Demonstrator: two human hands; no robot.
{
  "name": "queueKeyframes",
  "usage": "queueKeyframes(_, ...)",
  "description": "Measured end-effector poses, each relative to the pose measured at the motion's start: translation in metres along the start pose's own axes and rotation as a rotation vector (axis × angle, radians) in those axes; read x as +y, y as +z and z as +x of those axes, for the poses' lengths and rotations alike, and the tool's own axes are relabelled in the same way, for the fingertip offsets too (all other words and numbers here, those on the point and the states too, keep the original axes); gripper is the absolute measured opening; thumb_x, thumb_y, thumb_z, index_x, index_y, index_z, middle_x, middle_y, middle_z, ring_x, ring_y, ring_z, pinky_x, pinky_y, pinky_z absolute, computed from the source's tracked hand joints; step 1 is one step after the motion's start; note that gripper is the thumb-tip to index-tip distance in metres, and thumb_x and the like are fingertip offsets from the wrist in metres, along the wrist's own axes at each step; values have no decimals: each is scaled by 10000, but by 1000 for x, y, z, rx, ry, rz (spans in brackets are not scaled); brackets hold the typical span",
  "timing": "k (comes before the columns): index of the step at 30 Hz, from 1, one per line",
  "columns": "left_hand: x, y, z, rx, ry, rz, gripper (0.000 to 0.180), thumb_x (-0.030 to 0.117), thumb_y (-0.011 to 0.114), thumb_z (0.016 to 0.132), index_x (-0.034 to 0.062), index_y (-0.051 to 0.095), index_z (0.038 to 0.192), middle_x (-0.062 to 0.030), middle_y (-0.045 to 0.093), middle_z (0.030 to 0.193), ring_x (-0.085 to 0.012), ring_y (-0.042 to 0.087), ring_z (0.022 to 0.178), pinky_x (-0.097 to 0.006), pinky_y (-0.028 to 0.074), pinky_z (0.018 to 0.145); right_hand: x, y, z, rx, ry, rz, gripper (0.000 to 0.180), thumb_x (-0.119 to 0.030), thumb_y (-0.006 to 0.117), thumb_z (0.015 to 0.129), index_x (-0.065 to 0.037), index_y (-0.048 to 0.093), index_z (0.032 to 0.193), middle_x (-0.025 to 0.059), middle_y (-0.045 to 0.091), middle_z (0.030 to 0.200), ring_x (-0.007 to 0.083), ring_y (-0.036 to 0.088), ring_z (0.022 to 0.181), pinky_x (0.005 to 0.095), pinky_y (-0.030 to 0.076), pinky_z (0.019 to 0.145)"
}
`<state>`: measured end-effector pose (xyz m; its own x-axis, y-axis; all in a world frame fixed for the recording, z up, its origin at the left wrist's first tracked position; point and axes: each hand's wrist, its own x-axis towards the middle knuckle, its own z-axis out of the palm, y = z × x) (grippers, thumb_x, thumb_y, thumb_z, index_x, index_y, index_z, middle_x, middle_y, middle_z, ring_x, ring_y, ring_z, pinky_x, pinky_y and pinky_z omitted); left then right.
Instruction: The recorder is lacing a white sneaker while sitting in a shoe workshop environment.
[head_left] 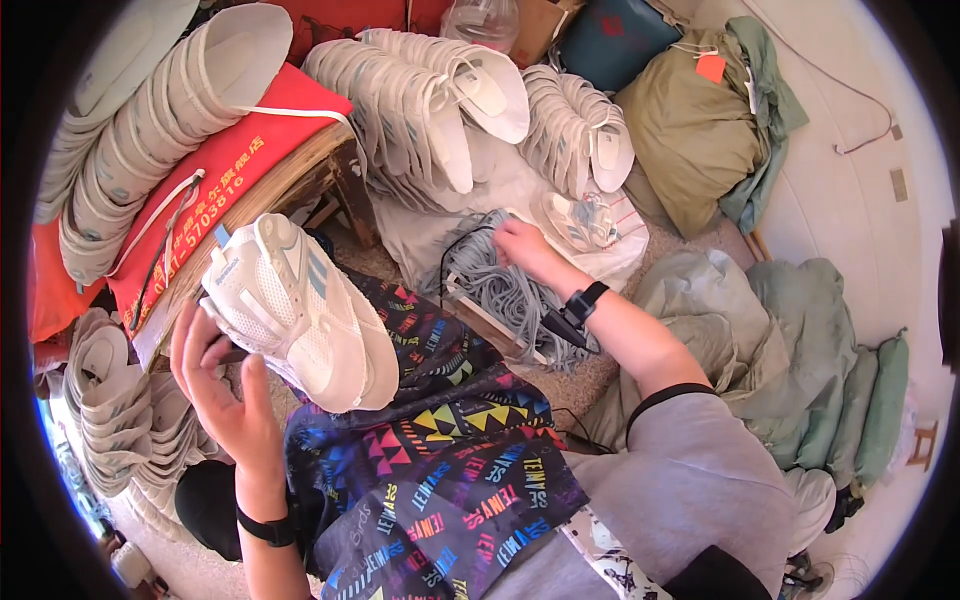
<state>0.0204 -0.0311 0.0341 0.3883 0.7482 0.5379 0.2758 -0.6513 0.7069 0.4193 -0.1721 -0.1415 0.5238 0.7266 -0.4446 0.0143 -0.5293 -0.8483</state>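
A white mesh shoe upper with grey-blue stripes is propped above my lap, toe pointing down. My left hand grips it from the left side, some fingers hidden behind it and the thumb apart. Farther off to the right, my right hand is closed at the upper edge of a heap of grey shoelaces. Its fingertips pinch at the laces, though the exact strand is hard to see. The laces lie in a shallow tray with a pale wooden edge.
Stacked white shoe uppers stand at the back and along the left. A wooden bench under red cloth is at the left. Another upper lies beyond my right hand. Stuffed green sacks line the right. Patterned cloth covers my lap.
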Motion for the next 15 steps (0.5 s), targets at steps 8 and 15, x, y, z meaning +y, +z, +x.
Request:
queueKeyframes(8,59,21,8,-443,-448,-934,724,274,689,900,19,318,1468,-131,607,1204,-151,625,927,-265,486,782,-223,83,-137,-701,-748,-160,143,-153,637,927,-10,635,929,13,632,827,82,576,780,256,476,712)
queueKeyframes(15,38,-31,-9,-559,-708,-860,259,236,533,989,0,639,973,-37,614,835,-76,517,702,-220,408,674,-252,68,-112,-209,-811,-24,113,-118,586,946,-25,651,944,-26,612,819,61,551,791,237,455,711)
